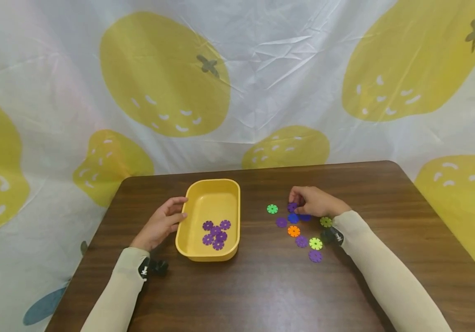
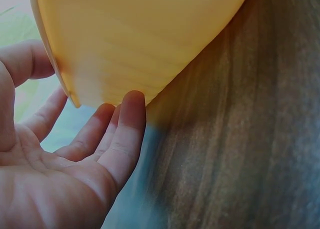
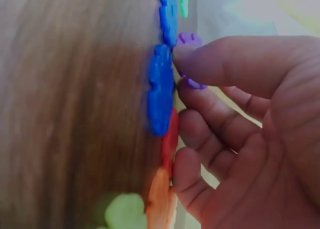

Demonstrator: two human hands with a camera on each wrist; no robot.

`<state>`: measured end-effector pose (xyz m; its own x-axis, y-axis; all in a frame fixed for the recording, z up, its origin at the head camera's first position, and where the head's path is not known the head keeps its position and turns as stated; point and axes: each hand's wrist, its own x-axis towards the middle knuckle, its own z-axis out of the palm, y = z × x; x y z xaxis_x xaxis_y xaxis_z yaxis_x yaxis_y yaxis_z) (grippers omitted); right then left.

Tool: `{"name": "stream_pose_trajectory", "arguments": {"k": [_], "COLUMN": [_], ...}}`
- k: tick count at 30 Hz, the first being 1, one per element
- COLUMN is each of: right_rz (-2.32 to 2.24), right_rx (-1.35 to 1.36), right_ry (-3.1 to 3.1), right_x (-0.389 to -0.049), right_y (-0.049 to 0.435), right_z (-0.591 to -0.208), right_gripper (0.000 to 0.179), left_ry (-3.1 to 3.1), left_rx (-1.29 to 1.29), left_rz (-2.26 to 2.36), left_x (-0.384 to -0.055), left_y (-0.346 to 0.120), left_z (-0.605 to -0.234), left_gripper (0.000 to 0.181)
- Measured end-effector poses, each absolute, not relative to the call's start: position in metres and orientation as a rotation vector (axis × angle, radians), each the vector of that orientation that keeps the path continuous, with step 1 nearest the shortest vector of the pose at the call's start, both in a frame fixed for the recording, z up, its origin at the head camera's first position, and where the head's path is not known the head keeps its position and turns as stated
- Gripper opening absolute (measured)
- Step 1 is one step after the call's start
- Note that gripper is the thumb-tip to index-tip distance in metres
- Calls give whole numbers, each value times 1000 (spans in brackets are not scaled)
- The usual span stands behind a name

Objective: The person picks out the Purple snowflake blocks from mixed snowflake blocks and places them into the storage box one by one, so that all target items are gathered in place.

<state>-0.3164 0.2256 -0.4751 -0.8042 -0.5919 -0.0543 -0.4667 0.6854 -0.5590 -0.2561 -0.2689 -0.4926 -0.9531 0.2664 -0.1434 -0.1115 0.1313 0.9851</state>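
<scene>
Left hand (image 1: 160, 223), fingers relaxed, touches yellow tray (image 1: 210, 258) at left rim; right hand (image 1: 318, 202) pinches purple disc (image 1: 291, 208) right of tray.

- Tray (image 1: 210, 257) on the counter (image 1: 245, 295), left of the loose discs (image 1: 293, 231)
- Disc cluster (image 1: 215, 231) in the tray's near half
- Left hand (image 1: 162, 221) at the tray's left side
- Probably further discs (image 3: 171, 139) under the right hand (image 1: 317, 202)

A big white cloth (image 1: 254, 99) hangs behind the brown wooden counter (image 1: 262, 286). It has wrinkles and large yellow fruits (image 1: 164, 74) on it, and a blue shape (image 1: 44, 305) low down. The counter has rounded back corners and a soft shine.
</scene>
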Motion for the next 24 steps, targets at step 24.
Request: {"name": "stream_pose_trajectory", "arguments": {"k": [24], "right_rz": [-1065], "right_rx": [-879], "right_ry": [2807], "right_x": [-313], "right_y": [189], "right_z": [-459], "right_gripper": [18], "left_ry": [2118], "left_rx": [142], "left_rz": [1908], "left_x": [-256], "left_y": [-269], "left_z": [-492], "left_gripper": [55]}}
